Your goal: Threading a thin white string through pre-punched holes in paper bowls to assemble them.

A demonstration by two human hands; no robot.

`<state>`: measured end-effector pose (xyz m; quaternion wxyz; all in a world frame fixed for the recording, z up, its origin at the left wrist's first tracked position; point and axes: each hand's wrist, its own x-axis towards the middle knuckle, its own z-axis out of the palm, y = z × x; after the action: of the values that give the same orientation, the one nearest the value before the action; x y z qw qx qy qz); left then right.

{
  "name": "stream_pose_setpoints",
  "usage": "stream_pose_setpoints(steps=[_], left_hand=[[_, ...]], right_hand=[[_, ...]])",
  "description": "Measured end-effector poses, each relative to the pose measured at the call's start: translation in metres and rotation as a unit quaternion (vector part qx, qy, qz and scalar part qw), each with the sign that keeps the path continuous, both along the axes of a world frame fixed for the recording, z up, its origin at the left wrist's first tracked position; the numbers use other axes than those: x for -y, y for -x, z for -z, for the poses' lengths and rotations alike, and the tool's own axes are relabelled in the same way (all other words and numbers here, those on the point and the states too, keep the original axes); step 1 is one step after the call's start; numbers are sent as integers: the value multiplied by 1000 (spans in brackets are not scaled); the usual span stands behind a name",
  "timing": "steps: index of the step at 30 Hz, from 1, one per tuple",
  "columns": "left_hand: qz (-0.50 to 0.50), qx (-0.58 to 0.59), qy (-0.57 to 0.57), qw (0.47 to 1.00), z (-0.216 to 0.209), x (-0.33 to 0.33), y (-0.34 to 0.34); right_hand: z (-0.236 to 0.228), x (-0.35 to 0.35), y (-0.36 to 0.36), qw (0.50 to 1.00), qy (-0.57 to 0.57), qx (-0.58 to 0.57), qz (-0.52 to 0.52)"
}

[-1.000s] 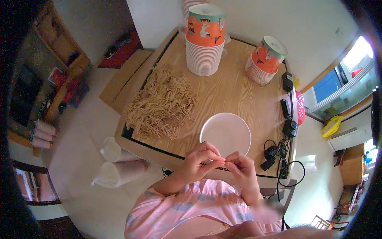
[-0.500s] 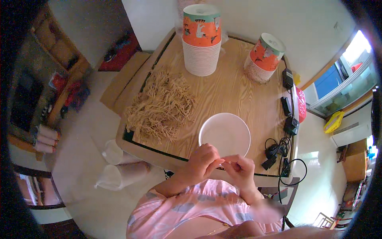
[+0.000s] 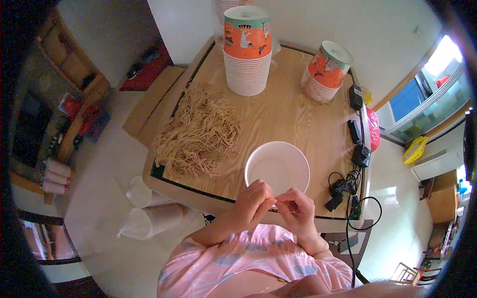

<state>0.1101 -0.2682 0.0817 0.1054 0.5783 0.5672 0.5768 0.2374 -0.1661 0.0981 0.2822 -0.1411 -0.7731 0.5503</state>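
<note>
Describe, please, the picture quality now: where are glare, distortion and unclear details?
Head view: window partly blown out, glare on the floor at right; head view: table edges bowed by fisheye, picture corners black; head view: between left hand and right hand, detail unclear.

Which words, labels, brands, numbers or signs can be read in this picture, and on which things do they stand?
No text can be read.
Tall cup stack: pictures; any lettering too small.
Short cup stack: likewise.
Upper black adapter: any marks too small.
White tub: no print seen inside.
</note>
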Motion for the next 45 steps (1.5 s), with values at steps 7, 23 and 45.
stream_pose_setpoints(steps=[7, 23, 45], left_hand=[[14, 28, 11, 999, -1, 0, 2], [51, 65, 23, 996, -4, 2, 6], [4, -99, 37, 994, -14, -19, 14]], right_hand=[[-1, -2, 1, 1000, -9, -12, 9], [3, -3, 0, 1000, -18, 1, 16], [3, -17, -4, 991, -117, -24, 65]])
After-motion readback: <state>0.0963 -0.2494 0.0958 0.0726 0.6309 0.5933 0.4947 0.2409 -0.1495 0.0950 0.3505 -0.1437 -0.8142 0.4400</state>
